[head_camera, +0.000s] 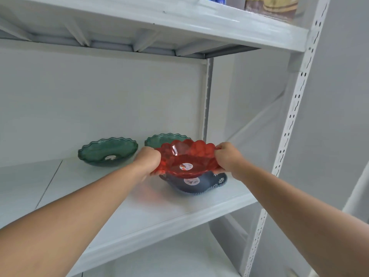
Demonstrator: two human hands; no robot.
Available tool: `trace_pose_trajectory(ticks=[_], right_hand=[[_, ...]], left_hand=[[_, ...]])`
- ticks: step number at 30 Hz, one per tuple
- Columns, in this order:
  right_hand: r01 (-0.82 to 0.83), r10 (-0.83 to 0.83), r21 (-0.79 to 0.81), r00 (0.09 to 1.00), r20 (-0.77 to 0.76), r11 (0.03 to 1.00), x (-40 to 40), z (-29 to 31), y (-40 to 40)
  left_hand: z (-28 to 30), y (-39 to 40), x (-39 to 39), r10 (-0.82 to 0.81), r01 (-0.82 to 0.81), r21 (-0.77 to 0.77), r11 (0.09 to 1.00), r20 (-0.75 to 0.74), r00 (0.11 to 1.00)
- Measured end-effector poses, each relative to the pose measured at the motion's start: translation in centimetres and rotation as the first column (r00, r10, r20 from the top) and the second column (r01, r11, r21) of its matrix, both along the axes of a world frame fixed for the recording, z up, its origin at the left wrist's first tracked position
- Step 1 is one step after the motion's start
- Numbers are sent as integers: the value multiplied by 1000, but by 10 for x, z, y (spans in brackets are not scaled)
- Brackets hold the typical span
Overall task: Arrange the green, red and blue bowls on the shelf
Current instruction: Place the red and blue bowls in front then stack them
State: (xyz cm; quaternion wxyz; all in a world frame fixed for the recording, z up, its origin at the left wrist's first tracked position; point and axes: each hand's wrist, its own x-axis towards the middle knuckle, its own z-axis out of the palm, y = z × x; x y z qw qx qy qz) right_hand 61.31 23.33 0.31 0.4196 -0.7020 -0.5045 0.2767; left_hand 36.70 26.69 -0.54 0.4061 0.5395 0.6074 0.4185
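A red see-through bowl [186, 156] with a scalloped rim is held just above a dark blue bowl [196, 185] that sits on the white shelf [155, 212]. My left hand [148, 160] grips the red bowl's left rim and my right hand [229, 158] grips its right rim. Two green wavy-rimmed bowls stand further back on the shelf: one at the left [107, 151], the other [157, 139] partly hidden behind the red bowl. The blue bowl is mostly covered by the red one.
The shelf above [179, 27] hangs close over this level and carries a few blurred items at the top right. A perforated white upright [293, 108] bounds the right side. A white back panel [99, 100] closes the rear.
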Motion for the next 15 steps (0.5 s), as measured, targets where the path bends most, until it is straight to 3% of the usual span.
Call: trace_pose_trajectory(ticks=[6, 11, 15], right_hand=[[46, -45, -8, 999, 25, 999, 27, -8, -1], [46, -43, -34, 995, 86, 998, 32, -28, 1], [71, -59, -37, 966, 250, 997, 30, -44, 3]], left_hand=[[-10, 15, 29, -35, 35, -14, 999, -18, 999], [-22, 26, 33, 14, 13, 62, 998, -402, 915], [-36, 30, 30, -5, 34, 43, 999, -548, 836]])
